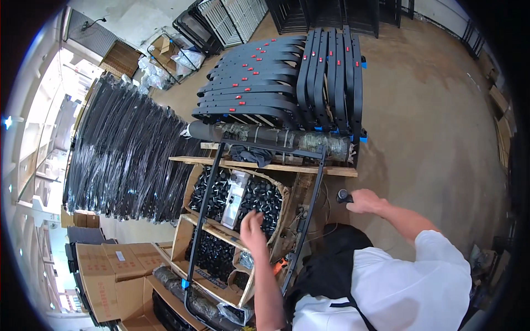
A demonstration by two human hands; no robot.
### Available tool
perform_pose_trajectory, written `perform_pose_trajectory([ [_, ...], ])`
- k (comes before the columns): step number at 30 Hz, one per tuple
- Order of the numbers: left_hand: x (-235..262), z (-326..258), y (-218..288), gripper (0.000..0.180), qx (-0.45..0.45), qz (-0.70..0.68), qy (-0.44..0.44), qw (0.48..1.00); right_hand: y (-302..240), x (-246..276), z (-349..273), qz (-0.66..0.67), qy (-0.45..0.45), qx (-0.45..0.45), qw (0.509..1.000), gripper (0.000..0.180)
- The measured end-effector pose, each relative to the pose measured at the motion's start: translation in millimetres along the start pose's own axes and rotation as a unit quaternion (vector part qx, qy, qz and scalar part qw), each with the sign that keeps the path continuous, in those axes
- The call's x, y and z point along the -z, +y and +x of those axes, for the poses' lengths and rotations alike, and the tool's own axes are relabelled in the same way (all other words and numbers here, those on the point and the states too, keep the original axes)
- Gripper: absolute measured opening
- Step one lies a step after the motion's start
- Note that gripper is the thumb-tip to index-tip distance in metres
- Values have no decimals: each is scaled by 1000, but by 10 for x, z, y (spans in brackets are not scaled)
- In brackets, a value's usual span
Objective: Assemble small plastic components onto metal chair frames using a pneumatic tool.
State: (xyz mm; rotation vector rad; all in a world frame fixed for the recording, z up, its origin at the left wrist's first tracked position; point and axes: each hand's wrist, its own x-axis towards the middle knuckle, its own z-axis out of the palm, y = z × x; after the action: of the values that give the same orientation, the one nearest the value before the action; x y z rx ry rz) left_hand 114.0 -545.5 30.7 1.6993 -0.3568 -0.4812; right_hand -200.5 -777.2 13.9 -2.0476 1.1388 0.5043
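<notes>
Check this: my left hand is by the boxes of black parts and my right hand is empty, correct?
Not quite: your right hand isn't empty. The head view shows it holding a dark, round-ended object. Your left hand is by the boxes of black parts.

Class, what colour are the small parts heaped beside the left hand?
The small parts are mostly black; see the head view.

Left fingers (254, 219) blurred, contact unclear

The worker near me wears a white shirt (408, 270) with a short sleeve (436, 245), black apron-like cloth (326, 270) and thin black strap (359, 314); hands (363, 201) bare.
</notes>
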Motion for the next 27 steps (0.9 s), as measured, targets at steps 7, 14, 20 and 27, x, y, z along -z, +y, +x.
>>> perform_pose_trajectory([
  [7,-1654,451,689,32,-84,-54,-294,951,-395,1077,-579,108,54,114,986,31],
  [14,-2345,357,1328,46,-64,-96,-470,875,-832,1707,-316,-30,149,158,976,41],
  [20,-2409,426,1096,31,-37,-135,-424,895,-1051,1764,-127,-80,114,137,981,44],
  [27,-2441,422,1064,23,10,-160,-389,907,-1116,1790,-68,-84,91,132,983,43],
])
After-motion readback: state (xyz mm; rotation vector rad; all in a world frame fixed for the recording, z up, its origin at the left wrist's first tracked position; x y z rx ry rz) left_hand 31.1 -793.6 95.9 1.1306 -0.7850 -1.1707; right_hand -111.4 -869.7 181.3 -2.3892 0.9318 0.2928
